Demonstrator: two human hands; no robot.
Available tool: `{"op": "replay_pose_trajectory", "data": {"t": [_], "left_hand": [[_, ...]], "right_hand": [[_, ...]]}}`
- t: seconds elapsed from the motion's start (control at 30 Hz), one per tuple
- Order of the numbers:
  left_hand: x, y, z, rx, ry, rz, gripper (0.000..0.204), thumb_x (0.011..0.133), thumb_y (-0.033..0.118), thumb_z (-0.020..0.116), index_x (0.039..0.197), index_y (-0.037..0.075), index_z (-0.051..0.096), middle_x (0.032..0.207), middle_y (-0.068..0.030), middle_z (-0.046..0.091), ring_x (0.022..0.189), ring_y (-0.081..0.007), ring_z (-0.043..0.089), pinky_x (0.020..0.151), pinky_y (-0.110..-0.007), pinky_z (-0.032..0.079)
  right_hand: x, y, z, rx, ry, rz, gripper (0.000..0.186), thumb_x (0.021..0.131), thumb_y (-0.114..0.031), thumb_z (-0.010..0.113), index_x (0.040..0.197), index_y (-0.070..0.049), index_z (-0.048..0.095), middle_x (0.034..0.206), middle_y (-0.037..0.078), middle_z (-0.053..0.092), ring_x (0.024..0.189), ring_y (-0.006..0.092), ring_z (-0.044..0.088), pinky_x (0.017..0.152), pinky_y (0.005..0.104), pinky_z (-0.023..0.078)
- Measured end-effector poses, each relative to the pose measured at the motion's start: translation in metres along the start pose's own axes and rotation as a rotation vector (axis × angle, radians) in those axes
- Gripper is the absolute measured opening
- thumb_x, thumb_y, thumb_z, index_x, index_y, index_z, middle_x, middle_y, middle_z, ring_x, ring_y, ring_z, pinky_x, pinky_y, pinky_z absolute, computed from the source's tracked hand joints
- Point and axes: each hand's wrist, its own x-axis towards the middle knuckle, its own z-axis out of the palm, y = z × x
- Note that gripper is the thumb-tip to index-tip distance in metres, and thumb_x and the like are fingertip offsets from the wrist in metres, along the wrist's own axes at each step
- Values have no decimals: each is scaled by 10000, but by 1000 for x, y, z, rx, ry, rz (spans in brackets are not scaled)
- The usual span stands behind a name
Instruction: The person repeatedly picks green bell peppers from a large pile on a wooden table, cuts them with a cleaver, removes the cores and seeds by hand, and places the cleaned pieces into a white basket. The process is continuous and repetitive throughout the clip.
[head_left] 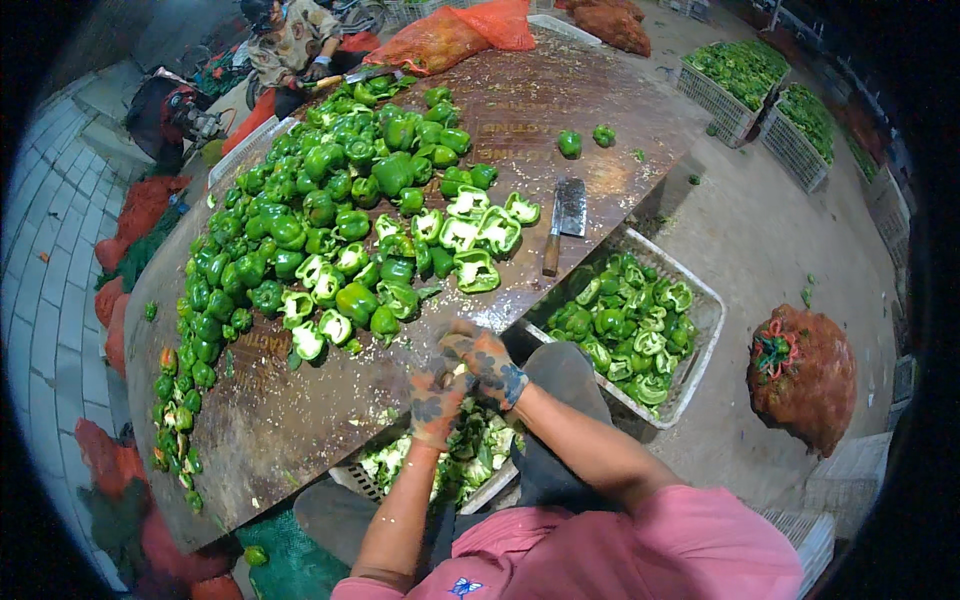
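Observation:
Both hands wear orange-and-grey patterned work gloves and meet at the table's near edge, above a crate (492, 487) of pale pepper cores and green scraps. My left hand (436, 405) is closed, fingers curled inward. My right hand (487, 365) is closed too, pressed against the left. A small pale bit shows between them, but the gloves hide most of what they grip. Just beyond lie halved green bell peppers (477, 270) with white insides up, beside a big heap of whole green bell peppers (290, 230). A cleaver (570, 208) with a wooden handle rests to the right.
Right of my knee stands a white crate (708, 375) filled with pepper halves. A stuffed red mesh sack (805, 380) sits on the floor at right. Across the brown table (590, 90), another person (290, 40) works near an orange mesh sack (450, 38). Full crates (715, 100) stand far right.

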Motion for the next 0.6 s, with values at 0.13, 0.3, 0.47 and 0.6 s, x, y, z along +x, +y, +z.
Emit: {"op": "replay_pose_trajectory", "data": {"t": [0.13,0.3,0.47,0.6], "left_hand": [[18,-7,6,736,-520,-8,395,717,373,636,951,57,605,928,-182,599,897,-318,562,787,-408,426],[96,7,12,1153,-270,489,433,756,99,510,1184,160,493,1225,-136,443,1068,-323,463,835,-415,425],[189,-30,51,1257,-418,468,324,815,163,494,1119,262,545,1103,-148,534,845,-321,601,654,-404,498],[173,-50,51,998,-340,402,370,677,313,664,967,87,616,876,-150,614,756,-316,610,644,-398,487]], "right_hand": [[-15,11,-66,-104,295,395,232,752,-266,578,920,-114,629,937,90,620,950,290,552,843,431,393],[-42,42,-146,23,325,647,282,775,-331,593,943,-107,625,944,98,599,851,274,583,698,367,465],[-12,68,-83,160,275,457,329,815,-274,571,1091,-94,569,1024,112,595,889,227,582,785,330,471],[-2,119,-23,155,274,458,381,838,-231,554,1193,-109,489,1053,60,584,893,174,560,762,339,475]]}}
